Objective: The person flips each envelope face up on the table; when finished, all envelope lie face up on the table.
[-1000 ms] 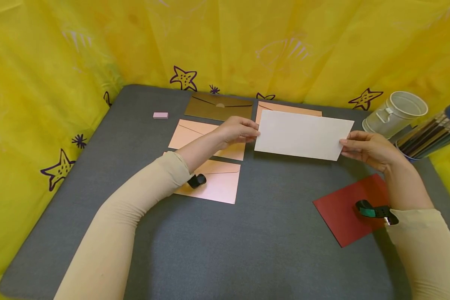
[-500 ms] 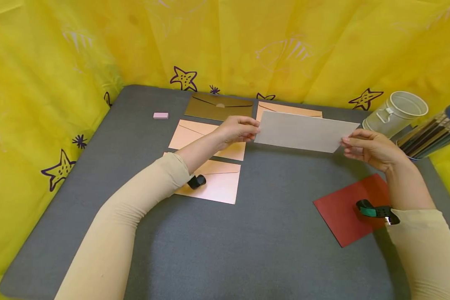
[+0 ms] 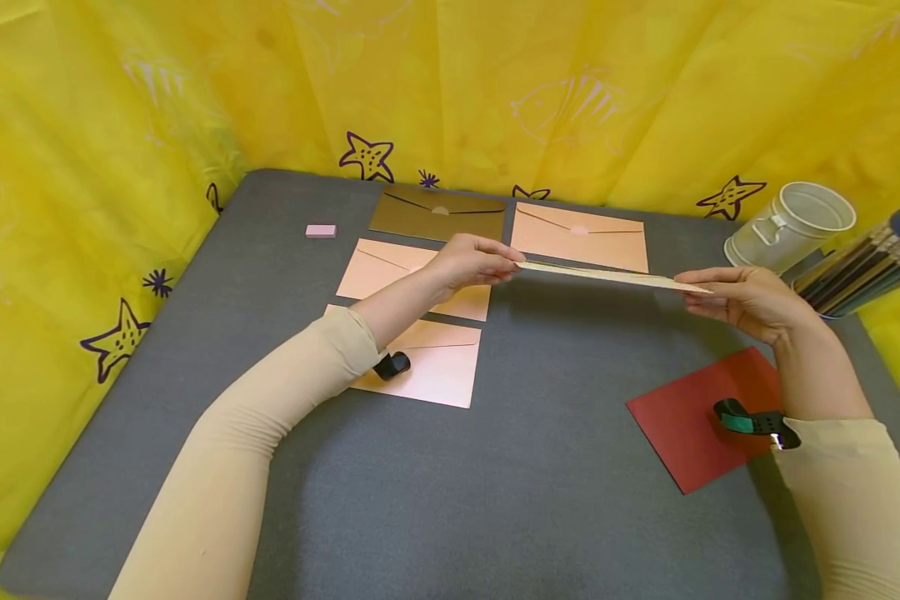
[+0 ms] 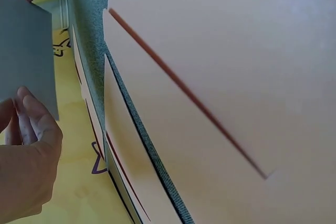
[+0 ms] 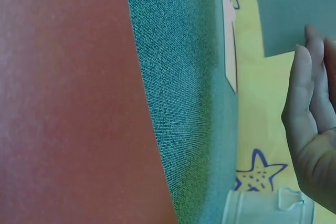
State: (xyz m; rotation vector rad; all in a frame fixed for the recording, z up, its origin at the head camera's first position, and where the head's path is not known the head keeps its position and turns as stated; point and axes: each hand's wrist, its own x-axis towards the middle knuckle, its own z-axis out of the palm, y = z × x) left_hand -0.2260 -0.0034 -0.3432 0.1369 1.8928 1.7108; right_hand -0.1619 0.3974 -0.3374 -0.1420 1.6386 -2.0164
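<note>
Both hands hold a plain white envelope (image 3: 600,275) up above the grey table, and in the head view it is nearly edge-on. My left hand (image 3: 474,265) pinches its left end between thumb and fingers. The opposite end is pinched by my right hand (image 3: 742,298). In the left wrist view the flat grey-looking face of the envelope (image 4: 26,51) shows, with the left hand (image 4: 31,156) at its lower end. The right wrist view has the right hand (image 5: 315,108) at the edge of the frame, fingertips against the envelope (image 5: 299,9).
On the table (image 3: 450,500) lie a brown envelope (image 3: 435,212), a pink envelope (image 3: 581,237) behind the held one, and two more pink envelopes under the left arm. A red envelope (image 3: 690,425) is under the right wrist. Also there: an eraser (image 3: 321,231), a metal cup (image 3: 791,229), pencils (image 3: 855,271).
The white envelope has tilted from showing its broad face to nearly edge-on, uncovering the pink envelope behind it. Both hands keep their pinch and have hardly shifted.
</note>
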